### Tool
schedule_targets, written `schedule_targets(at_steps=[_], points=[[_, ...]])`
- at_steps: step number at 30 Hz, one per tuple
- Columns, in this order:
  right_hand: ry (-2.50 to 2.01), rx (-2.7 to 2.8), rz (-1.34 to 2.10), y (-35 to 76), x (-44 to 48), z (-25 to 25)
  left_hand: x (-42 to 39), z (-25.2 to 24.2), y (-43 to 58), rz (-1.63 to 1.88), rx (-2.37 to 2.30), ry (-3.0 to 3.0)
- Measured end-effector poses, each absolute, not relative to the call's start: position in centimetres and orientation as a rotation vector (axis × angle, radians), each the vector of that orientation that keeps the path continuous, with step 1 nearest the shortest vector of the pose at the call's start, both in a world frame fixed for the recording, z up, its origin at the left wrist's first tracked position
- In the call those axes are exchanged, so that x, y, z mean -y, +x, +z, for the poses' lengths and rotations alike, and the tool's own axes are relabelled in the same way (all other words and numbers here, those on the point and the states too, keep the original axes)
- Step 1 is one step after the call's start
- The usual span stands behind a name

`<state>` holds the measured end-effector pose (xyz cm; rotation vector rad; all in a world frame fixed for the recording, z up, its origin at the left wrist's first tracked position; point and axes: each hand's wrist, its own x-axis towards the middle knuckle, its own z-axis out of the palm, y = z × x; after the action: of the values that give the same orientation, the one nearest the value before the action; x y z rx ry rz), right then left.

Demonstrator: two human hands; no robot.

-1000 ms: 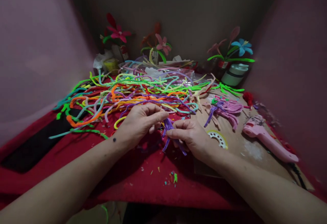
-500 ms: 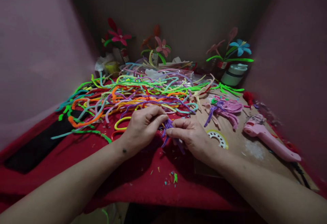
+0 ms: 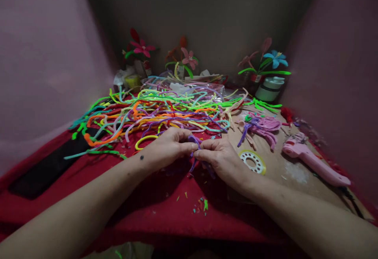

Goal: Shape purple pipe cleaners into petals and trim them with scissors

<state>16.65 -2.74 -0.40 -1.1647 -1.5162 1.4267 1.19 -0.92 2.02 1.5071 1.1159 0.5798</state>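
Note:
Purple pipe cleaners (image 3: 193, 165) are pinched between my two hands over the front of the table, some ends hanging down. My left hand (image 3: 174, 145) grips them from the left, thumb against fingers. From the right, my right hand (image 3: 220, 156) closes on the same pieces, fingertips almost meeting the left thumb. How they are joined is hidden by my fingers. Just behind my left wrist lie yellow-handled scissors (image 3: 141, 141), partly covered. A large heap of coloured pipe cleaners (image 3: 165, 111) spreads beyond my hands.
A roll of tape (image 3: 252, 162), a pink glue gun (image 3: 317, 160) and a pink-and-purple bundle (image 3: 264, 127) rest on the cardboard (image 3: 274, 180) at right. Pipe-cleaner flowers (image 3: 276, 59) and a grey jar (image 3: 270, 88) stand at the back. A black strip (image 3: 50, 166) lies left; scraps (image 3: 203, 206) lie in front.
My fingers have shifted on the purple pipe cleaners; the left hand has flattened and its thumb points more to the right. The view has tilted slightly.

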Motion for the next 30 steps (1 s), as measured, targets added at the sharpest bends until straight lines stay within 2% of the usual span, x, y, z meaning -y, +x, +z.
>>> schedule_targets(at_steps=[4,13,18,22,30], points=[[-1.183,1.487,1.461,16.7,2.5,-0.1,1.0,2.2,1.0,0.602,-1.123,1.459],[-1.196,1.517,1.377,16.8,2.5,-0.4,0.9,1.7,1.2,0.815,-1.321,1.772],[-1.200,1.541,1.409,16.8,2.5,-0.4,0.4,1.7,0.3,0.633,-1.044,1.363],[-1.207,1.535,1.420,16.9,2.4,-0.2,0.1,1.6,0.0,0.678,-0.974,1.210],[-1.217,1.549,1.398,16.9,2.4,-0.1,1.1,1.9,1.1,0.874,-1.201,1.612]])
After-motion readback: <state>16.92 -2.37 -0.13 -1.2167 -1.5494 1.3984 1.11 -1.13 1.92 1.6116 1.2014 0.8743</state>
